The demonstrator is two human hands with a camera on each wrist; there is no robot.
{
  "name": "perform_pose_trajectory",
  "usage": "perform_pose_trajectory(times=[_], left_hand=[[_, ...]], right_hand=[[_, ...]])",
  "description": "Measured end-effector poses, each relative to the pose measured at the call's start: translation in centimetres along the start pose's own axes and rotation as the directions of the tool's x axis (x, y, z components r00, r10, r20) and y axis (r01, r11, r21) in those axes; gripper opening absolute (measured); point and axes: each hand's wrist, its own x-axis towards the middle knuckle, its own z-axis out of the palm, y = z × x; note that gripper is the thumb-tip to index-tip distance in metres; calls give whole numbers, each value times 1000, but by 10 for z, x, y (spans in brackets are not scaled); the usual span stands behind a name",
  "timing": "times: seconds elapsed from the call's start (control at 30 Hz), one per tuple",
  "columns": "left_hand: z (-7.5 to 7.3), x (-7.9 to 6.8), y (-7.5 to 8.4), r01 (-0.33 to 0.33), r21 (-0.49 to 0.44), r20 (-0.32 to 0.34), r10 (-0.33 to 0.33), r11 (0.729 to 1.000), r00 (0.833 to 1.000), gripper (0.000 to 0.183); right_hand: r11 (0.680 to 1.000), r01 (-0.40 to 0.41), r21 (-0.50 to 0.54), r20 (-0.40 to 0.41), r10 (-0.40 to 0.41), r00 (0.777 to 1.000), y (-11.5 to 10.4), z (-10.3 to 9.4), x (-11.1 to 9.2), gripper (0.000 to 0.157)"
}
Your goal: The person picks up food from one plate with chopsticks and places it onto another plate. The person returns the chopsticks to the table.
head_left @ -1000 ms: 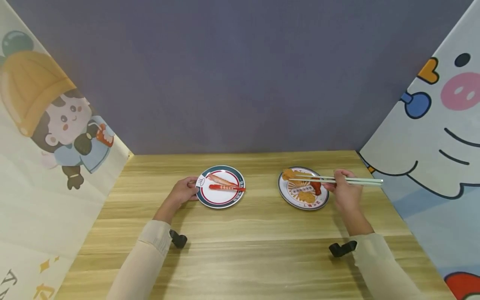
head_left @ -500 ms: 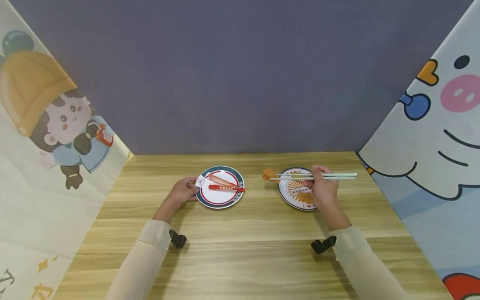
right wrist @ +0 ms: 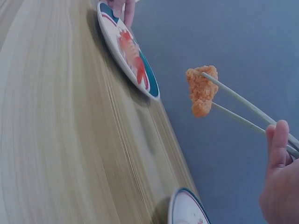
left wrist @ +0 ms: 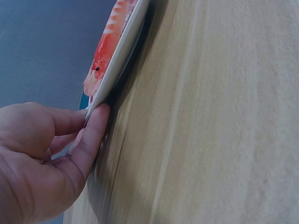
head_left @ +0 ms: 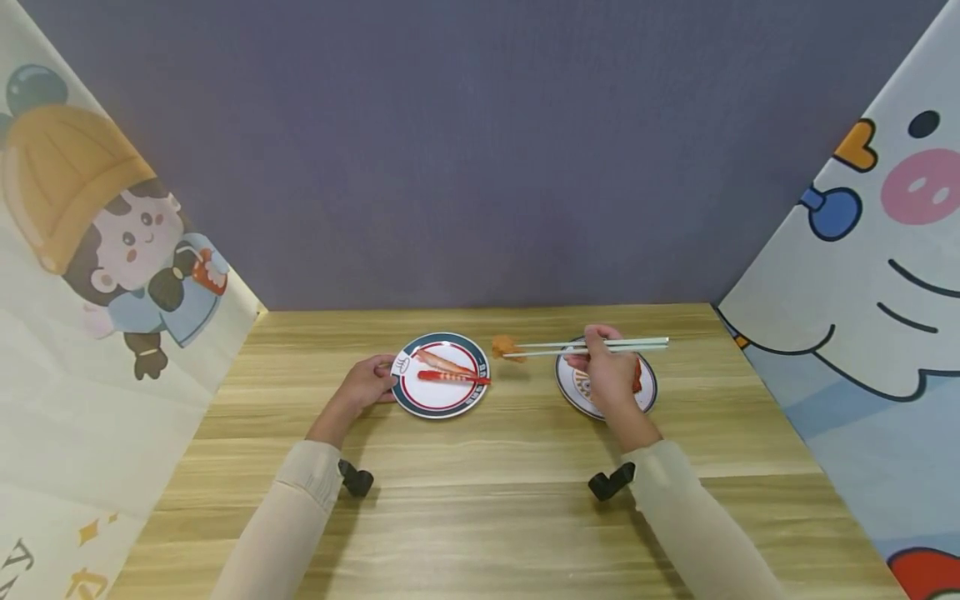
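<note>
My left hand (head_left: 366,383) pinches the near-left rim of a round plate (head_left: 426,403) with a dark green border, thumb on top and fingers beneath. Two shrimp lie on this plate, a paler one (head_left: 444,361) and a red one (head_left: 450,376). In my right hand (head_left: 613,379) is a pair of pale chopsticks (right wrist: 239,97), their tips clamped on a crumbed piece of fried chicken (right wrist: 202,91). In the right wrist view the chicken is held up clear of the table; in the head view it appears just right of the shrimp plate's rim.
Partly hidden under my right hand stands a second patterned plate (head_left: 567,393), with a reddish-brown food piece (head_left: 637,377) showing at its right. The wooden table (head_left: 480,517) meets a grey back wall (head_left: 480,167). Cartoon-printed panels flank both sides.
My right hand has carried the chicken piece in the chopsticks off the right plate, leftward toward the shrimp plate. The left hand and its plate have stayed still.
</note>
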Motion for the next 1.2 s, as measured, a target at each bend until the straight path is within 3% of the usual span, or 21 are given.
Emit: perform_pose_trajectory(times=[0.27,0.53,1.0,1.2], left_hand=[[2,2,-5,-10,-16,12,10,1000,1000,51],[2,2,-4,-1,-18,5,1,1000,1000,51],[1,3,-1,14,9,-13,-14,1000,1000,50],[0,2,-1,11,11,-16,-11,1000,1000,50]], right_hand=[[997,47,63,0,-47,999,19,30,-6,5],[999,32,23,26,-33,999,38,53,-9,23],[996,34,-80,62,-29,998,56,70,-10,29],[996,42,-77,77,-36,996,57,71,-10,25]])
